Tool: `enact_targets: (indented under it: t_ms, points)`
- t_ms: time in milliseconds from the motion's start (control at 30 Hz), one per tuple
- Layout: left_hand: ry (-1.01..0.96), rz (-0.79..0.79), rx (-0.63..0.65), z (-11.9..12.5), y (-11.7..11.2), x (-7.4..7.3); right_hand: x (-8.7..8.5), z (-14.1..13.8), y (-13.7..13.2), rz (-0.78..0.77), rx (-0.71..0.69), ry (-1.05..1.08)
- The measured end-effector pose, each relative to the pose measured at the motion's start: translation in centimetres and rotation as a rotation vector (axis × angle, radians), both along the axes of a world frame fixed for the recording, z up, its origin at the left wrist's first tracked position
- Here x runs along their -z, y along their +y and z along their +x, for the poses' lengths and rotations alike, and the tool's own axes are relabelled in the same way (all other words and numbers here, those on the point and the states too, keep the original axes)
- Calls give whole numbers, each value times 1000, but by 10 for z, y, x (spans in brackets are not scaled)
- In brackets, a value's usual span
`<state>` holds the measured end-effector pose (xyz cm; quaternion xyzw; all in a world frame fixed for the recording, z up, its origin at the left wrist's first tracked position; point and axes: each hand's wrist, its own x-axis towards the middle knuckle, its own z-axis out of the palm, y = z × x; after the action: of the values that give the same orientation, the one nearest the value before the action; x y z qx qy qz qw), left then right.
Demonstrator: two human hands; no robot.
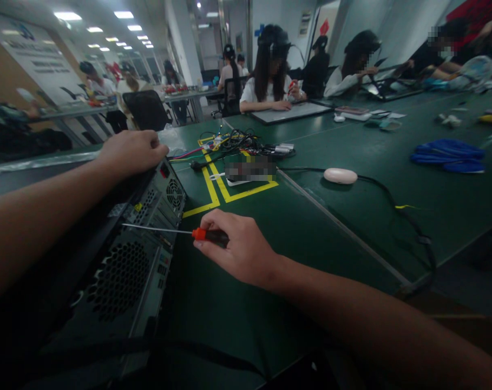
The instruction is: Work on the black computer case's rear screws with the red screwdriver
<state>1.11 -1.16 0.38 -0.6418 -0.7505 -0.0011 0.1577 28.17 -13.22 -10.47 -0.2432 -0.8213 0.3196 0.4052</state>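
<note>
A black desktop computer case (83, 216) lies on the left, its metal back panel with vent grilles facing right. My left hand (134, 150) rests at its far top corner, fingers curled over the edge; the fingertips are partly hidden. In my right hand (246, 246) is a screwdriver (199, 234) with an orange and black handle, pinched between thumb and fingers. Its long thin shaft points left. The tip meets, or is very near, the edge of the back panel above the large honeycomb vent; I cannot tell whether it sits in a screw.
Tangled cables (241, 142) lie beyond the case, near yellow tape (251, 192) on the green table (310, 233). A pale oval device (340, 175) sits on a black cable. Farther right is a blue bundle (446, 154). Several people work across the table.
</note>
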Motion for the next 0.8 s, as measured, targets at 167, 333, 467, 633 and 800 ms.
enact_targets:
  t_ms: [167, 333, 467, 633, 800]
  points:
    - [-4, -20, -10, 2, -1, -2, 1, 0, 0, 4, 10, 19]
    - [18, -29, 4, 1, -1, -2, 1, 0, 1, 19, 21, 19]
    - [24, -25, 11, -1, 0, -1, 1, -1, 1, 32, 14, 29]
    - [33, -28, 21, -2, 1, 0, 0, 0, 1, 38, 14, 32]
    - [25, -18, 27, -3, 1, 1, -1, 1, 1, 25, 13, 17]
